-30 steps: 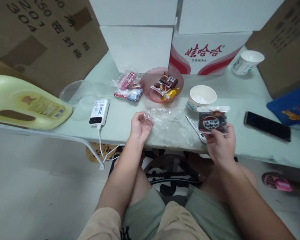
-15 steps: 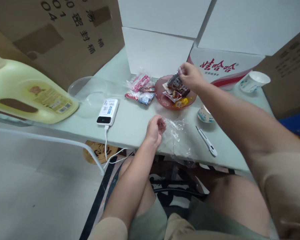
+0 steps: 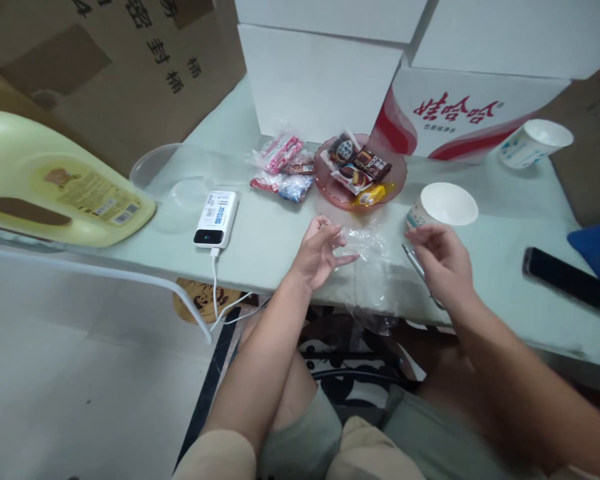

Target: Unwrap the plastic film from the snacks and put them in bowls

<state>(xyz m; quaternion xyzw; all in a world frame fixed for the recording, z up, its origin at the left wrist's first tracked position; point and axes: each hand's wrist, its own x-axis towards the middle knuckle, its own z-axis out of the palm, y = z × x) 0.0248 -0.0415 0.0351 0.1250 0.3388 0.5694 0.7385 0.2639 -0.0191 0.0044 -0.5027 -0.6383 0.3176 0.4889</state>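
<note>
My left hand [image 3: 323,252] is over the near part of the table, fingers spread, beside a crumpled clear plastic bag [image 3: 373,267] that hangs past the edge. Whether the fingers touch the bag is hard to see. My right hand [image 3: 443,257] hovers above a utility knife [image 3: 415,261], in front of a white paper cup [image 3: 450,203]. Its fingers are loosely bent and nothing shows in them. Behind the bag, a pink glass bowl [image 3: 325,195] holds several wrapped snacks [image 3: 373,163], one of them yellow.
Left of the bowl lies a pile of wrapped sweets [image 3: 283,163]. A white power bank [image 3: 217,217] with a cable, a clear plastic lid [image 3: 165,167] and a yellow jug [image 3: 65,180] stand farther left. At right are another paper cup [image 3: 537,141] and a phone [image 3: 570,280]. Boxes [image 3: 325,80] line the back.
My right hand has let go of a dark wrapped snack, now in the bowl, and moved back toward me above the knife. My left hand's fingers have spread. The view has shifted.
</note>
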